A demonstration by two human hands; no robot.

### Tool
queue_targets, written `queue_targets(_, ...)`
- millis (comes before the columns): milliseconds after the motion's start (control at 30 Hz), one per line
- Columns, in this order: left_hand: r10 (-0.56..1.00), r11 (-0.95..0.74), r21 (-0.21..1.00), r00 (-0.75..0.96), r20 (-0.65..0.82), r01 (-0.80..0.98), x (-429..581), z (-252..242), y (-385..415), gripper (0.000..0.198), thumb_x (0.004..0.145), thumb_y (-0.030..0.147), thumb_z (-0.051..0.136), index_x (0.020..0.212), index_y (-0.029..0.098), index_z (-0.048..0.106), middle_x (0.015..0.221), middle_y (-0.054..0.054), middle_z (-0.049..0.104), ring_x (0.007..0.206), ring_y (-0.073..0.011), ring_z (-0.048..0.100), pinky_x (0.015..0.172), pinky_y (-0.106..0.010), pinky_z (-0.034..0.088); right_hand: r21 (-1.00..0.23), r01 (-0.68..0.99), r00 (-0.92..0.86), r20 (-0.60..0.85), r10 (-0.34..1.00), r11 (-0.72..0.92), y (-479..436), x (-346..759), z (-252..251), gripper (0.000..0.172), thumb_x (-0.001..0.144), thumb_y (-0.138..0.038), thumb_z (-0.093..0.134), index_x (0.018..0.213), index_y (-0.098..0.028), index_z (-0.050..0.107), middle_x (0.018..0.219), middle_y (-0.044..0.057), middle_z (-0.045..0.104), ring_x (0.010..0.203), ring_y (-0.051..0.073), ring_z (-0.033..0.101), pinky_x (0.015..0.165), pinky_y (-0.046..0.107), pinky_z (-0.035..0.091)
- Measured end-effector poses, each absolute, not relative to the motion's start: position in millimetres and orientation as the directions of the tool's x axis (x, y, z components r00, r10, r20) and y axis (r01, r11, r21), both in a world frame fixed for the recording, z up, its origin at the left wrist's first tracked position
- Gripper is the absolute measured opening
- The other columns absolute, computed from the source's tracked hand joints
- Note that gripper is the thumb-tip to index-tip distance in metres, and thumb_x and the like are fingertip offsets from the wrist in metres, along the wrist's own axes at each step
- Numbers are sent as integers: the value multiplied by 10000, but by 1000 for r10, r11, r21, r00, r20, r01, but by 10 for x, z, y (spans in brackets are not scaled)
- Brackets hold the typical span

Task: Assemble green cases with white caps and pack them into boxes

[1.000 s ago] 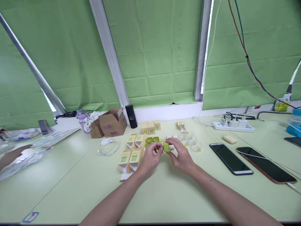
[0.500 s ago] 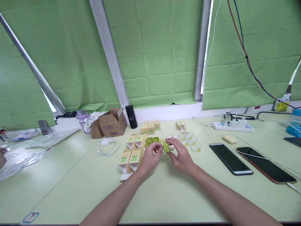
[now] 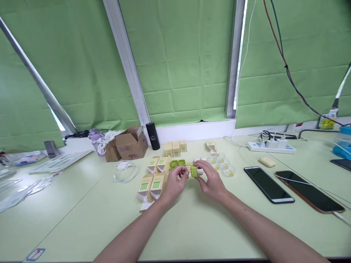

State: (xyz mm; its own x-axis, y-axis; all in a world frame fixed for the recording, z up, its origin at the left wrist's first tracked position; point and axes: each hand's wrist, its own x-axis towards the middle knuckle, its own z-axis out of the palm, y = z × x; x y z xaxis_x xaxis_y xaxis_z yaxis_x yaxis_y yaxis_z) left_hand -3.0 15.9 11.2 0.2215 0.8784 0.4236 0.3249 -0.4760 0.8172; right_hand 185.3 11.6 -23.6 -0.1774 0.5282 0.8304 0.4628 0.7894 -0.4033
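Observation:
My right hand [image 3: 212, 184] grips a small green-and-white block [image 3: 193, 171] between thumb and fingers, green side facing left. Close by, my left hand [image 3: 176, 183] is closed in a pinch at the block's left side; what its fingertips hold, if anything, is too small to make out. Just beyond the hands sit several small green trays [image 3: 181, 162] and tiny cream pieces [image 3: 188, 164]. White pieces [image 3: 203, 159] lie behind my right hand, beside clear plastic cups [image 3: 228, 171] with yellow dots. Left of my left hand stand small open cartons [image 3: 157, 185] with green labels.
More small cartons [image 3: 176, 148] stand at the back, near a black cylinder [image 3: 153, 136] and a brown cardboard box [image 3: 132, 144]. A white cable [image 3: 128, 171] lies left. To the right are two phones [image 3: 268, 184] [image 3: 307, 191], an earbud-like case [image 3: 267, 162] and a power strip [image 3: 271, 147].
Another person's hand at the far left edge has gone out of view. My two hands and the block stay almost where they were.

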Motion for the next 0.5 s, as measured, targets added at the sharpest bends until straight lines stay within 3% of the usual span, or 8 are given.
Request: queue_targets(500, 879, -477, 823, 187, 440, 309, -83, 71, 207, 239, 976, 410, 597, 870, 198, 628, 830, -30, 669, 798, -190, 613, 778, -321, 477, -397, 483, -171, 831, 529, 780, 121, 1866, -235, 512, 881, -74, 560, 1358, -261, 538, 1298, 124, 670, 1257, 305, 630, 1020, 523, 586)
